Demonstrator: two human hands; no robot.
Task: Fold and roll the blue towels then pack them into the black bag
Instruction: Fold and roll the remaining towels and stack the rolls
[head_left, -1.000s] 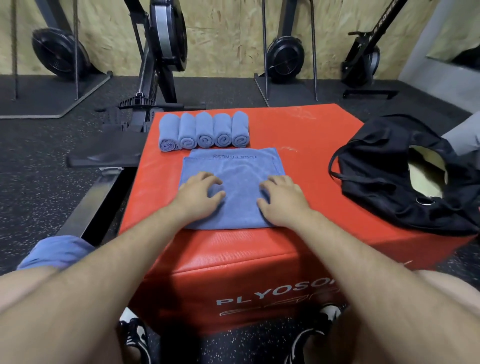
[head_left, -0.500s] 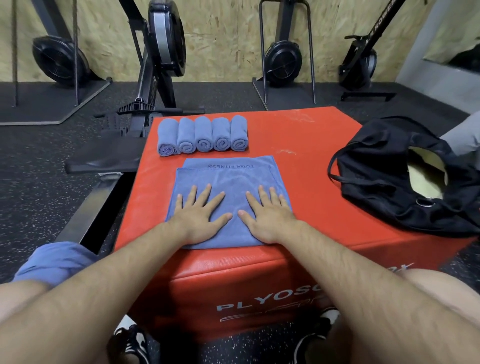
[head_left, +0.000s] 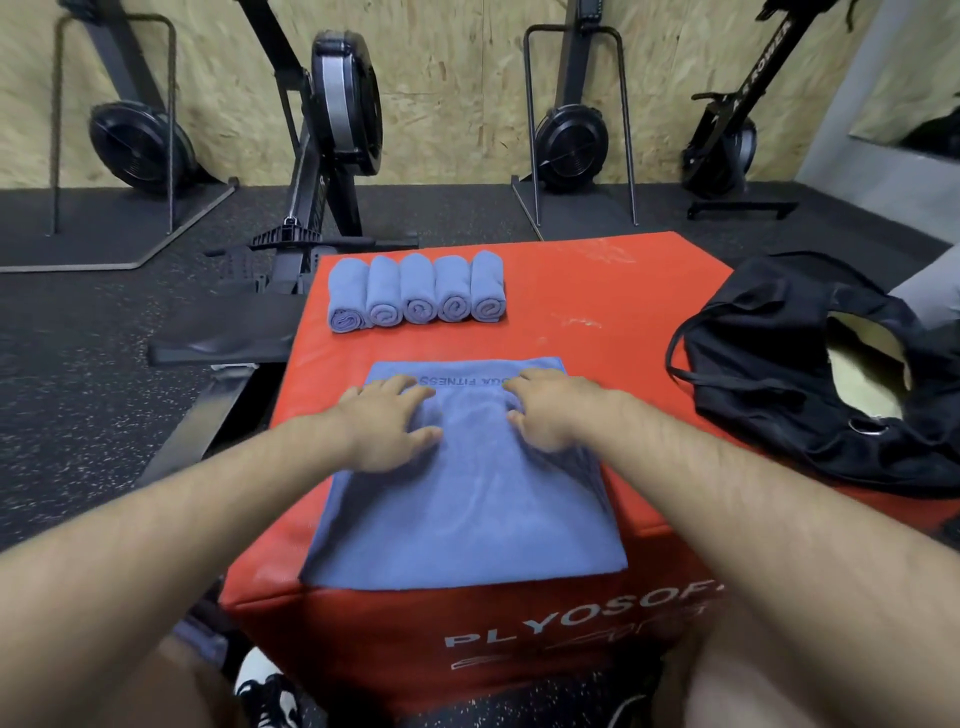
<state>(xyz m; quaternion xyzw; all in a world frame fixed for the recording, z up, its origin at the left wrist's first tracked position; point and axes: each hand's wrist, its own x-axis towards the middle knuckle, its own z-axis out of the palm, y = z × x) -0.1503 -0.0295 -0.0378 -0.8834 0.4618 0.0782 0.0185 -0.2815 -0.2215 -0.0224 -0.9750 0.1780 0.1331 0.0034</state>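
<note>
A folded blue towel (head_left: 467, 514) lies flat on the red foam box (head_left: 613, 312), its printed edge at the far side. My left hand (head_left: 387, 426) and my right hand (head_left: 553, 413) both press on the towel's far half, fingers spread flat, a palm's width apart. Several rolled blue towels (head_left: 418, 291) lie side by side in a row at the box's far left. The black bag (head_left: 779, 374) sits on the box's right side with its mouth open and pale lining showing.
Rowing machines (head_left: 337, 119) stand on the dark rubber floor beyond the box, one rail (head_left: 218, 348) running close along the box's left side. My knees and shoes are below the box's front edge.
Both hands have slid away from me along the towel, from its near half up to its far edge. The view has tilted closer over the box.
</note>
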